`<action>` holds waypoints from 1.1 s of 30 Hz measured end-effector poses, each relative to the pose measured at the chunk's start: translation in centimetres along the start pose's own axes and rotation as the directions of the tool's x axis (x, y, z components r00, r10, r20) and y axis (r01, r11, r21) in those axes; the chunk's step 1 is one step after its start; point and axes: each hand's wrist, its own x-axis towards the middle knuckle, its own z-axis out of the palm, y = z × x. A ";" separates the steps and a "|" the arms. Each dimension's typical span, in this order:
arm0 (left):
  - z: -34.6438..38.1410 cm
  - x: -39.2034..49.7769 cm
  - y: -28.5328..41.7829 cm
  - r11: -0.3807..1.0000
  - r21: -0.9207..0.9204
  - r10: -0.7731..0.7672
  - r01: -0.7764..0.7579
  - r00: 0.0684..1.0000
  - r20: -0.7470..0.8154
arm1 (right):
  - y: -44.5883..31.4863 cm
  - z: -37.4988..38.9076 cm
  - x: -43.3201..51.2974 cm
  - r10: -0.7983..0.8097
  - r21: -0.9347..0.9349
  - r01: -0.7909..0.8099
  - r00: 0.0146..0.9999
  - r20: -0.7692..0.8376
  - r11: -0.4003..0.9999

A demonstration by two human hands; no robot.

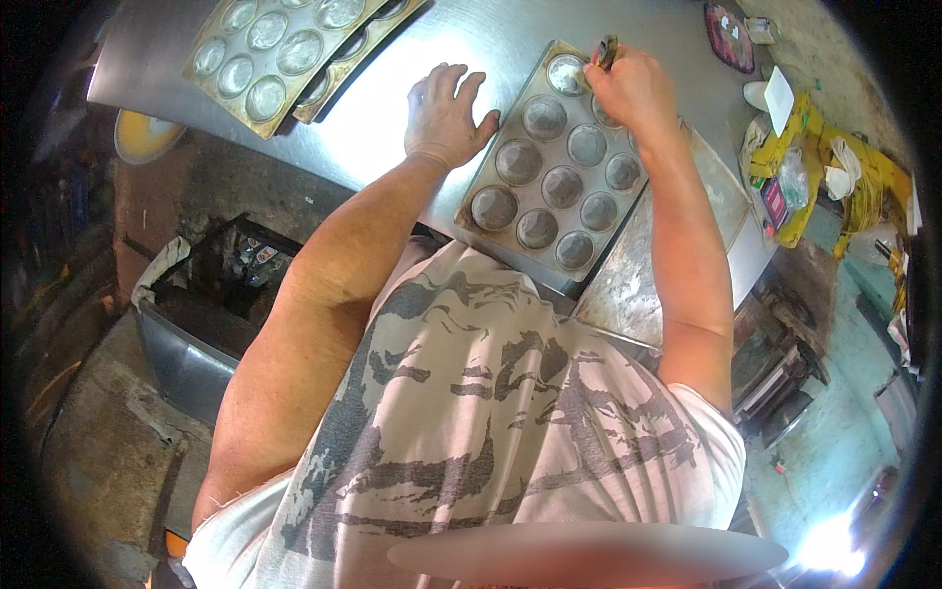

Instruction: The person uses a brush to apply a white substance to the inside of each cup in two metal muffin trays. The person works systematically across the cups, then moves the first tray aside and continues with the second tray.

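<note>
A metal muffin pan with several round cups lies at a slant on the stainless-steel table in front of me. My right hand is closed around a small tool with a dark end, possibly a brush, over the pan's far corner. The hand hides most of the tool and part of a cup beneath. Left of the pan, my left hand rests on the tabletop with its fingers spread and nothing in it. Its thumb points at the pan's left edge; whether they touch I cannot tell.
More muffin pans are stacked, overlapping, at the far left. A worn flat baking sheet lies right of the pan. Below the table at left stands a black bin with rubbish. A yellow rack holds odds and ends at right.
</note>
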 end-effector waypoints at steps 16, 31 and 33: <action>0.6 0.1 -0.1 1.000 -0.004 0.025 -0.025 0.998 -0.051 | 1.9 1.3 -0.1 0.021 0.595 -0.056 0.998 0.066 0.802; 0.4 -0.1 -0.1 1.000 -0.006 0.015 -0.015 1.000 -0.028 | 3.4 4.4 -0.1 0.449 0.862 -0.268 0.892 0.053 0.431; 0.4 0.1 -0.1 1.000 0.016 0.021 -0.020 0.999 -0.039 | 3.7 5.0 -0.8 0.494 0.903 -0.185 0.869 -0.035 0.389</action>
